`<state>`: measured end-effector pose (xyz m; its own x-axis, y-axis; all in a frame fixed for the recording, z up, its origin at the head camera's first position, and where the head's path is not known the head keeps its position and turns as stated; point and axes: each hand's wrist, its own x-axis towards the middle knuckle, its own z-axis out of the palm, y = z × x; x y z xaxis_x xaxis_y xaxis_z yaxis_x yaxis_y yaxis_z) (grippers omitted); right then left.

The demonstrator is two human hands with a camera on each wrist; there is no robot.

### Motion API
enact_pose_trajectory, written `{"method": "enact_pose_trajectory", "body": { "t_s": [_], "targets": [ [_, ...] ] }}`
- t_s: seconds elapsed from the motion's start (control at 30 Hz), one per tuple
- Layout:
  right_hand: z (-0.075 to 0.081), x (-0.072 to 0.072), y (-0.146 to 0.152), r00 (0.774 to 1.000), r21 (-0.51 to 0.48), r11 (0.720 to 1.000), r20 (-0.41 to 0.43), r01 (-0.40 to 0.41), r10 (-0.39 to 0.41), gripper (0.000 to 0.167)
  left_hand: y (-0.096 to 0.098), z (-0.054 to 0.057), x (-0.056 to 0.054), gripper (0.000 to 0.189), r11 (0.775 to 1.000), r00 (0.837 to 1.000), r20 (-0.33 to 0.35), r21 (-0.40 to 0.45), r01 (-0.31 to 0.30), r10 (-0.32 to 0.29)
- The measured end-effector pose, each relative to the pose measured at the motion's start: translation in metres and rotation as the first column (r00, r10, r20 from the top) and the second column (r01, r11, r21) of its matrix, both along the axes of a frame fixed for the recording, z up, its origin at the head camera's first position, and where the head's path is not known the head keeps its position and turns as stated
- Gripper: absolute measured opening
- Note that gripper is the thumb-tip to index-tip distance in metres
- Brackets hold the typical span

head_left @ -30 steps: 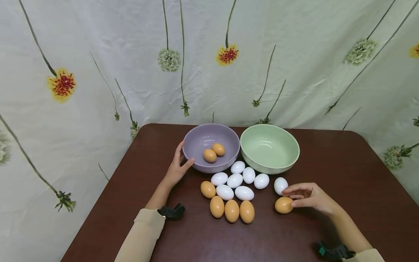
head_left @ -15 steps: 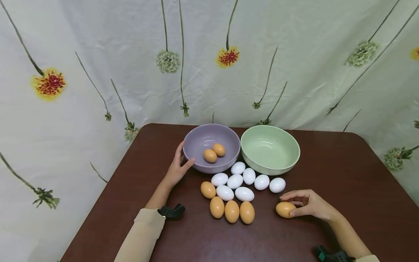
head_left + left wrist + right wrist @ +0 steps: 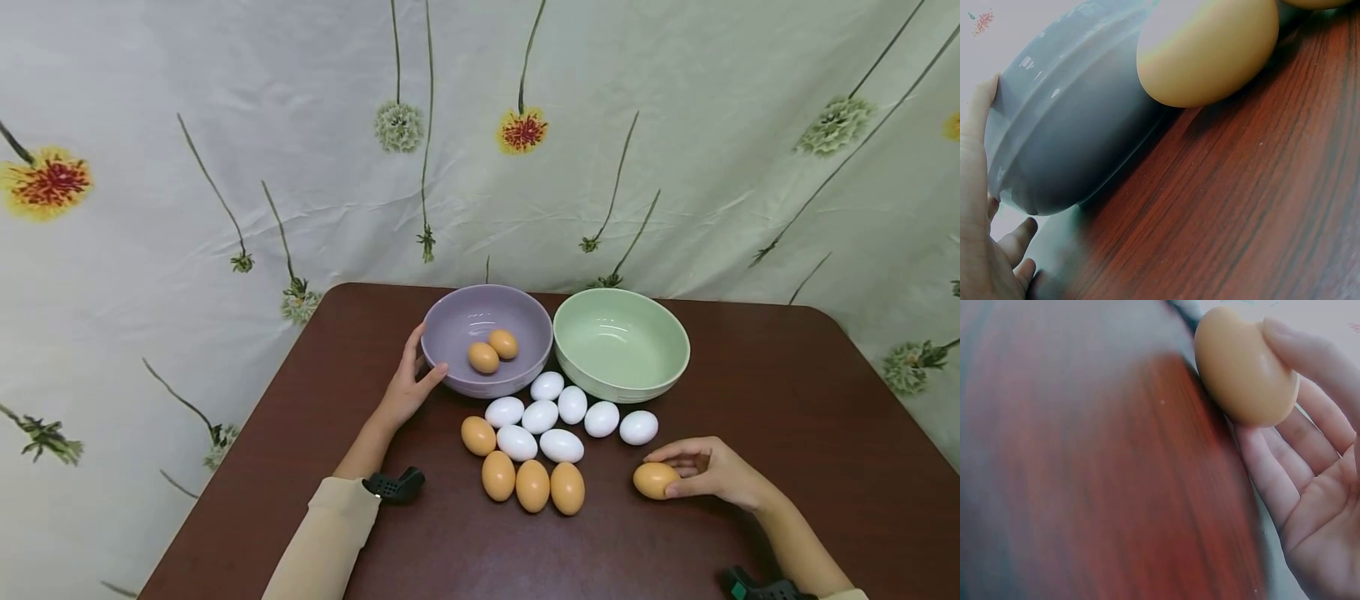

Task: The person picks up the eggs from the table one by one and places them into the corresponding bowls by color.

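My left hand [image 3: 405,387] spreads along the left side of the purple bowl [image 3: 450,375], thumb at its front wall and a finger by its rim. Two brown eggs [image 3: 483,357] lie inside that bowl. At the right, my right hand [image 3: 716,475] pinches a brown egg [image 3: 655,481] between thumb and fingers, low over the table. In the right wrist view the thumb lies across this brown egg [image 3: 1241,369], with fingers behind and under it. A white egg [image 3: 639,427] lies just beyond the right fingertips, at the end of the group of white eggs [image 3: 561,446].
A pale green bowl [image 3: 622,392] with nothing in it stands against the purple one. Several brown eggs [image 3: 532,486] lie in front of the white ones on the dark wooden table [image 3: 795,400]. A flowered cloth [image 3: 300,100] hangs behind the table.
The rightmost white egg has rolled left, away from my right fingers, and now lies sideways by the others. The right hand has shifted slightly nearer me with its brown egg. The left hand stays put.
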<state>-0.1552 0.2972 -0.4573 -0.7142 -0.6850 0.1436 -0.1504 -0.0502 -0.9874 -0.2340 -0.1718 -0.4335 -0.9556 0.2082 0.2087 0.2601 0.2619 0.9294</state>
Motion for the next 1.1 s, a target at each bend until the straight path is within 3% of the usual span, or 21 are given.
{"method": "enact_pose_trajectory", "body": {
  "t_s": [0.4, 0.67, 1.1],
  "targets": [
    [0.008, -0.004, 0.001, 0.999, -0.026, 0.999, 0.039, 0.018, -0.017, 0.037, 0.001, 0.000, 0.001, 0.078, 1.000, 1.000, 0.003, -0.013, -0.012, 0.012],
    [0.017, -0.013, -0.004, 0.999, -0.023, 0.999, -0.038, 0.034, -0.034, 0.037, 0.000, 0.000, 0.001, 0.079, 1.000, 1.000, -0.003, -0.009, -0.005, 0.005],
    [0.043, -0.032, -0.023, 0.997, -0.076, 0.997, -0.066, 0.027, -0.032, 0.039, 0.002, 0.003, 0.002, 0.079, 1.000, 1.000, -0.009, -0.012, -0.006, 0.006]
  ]
}}
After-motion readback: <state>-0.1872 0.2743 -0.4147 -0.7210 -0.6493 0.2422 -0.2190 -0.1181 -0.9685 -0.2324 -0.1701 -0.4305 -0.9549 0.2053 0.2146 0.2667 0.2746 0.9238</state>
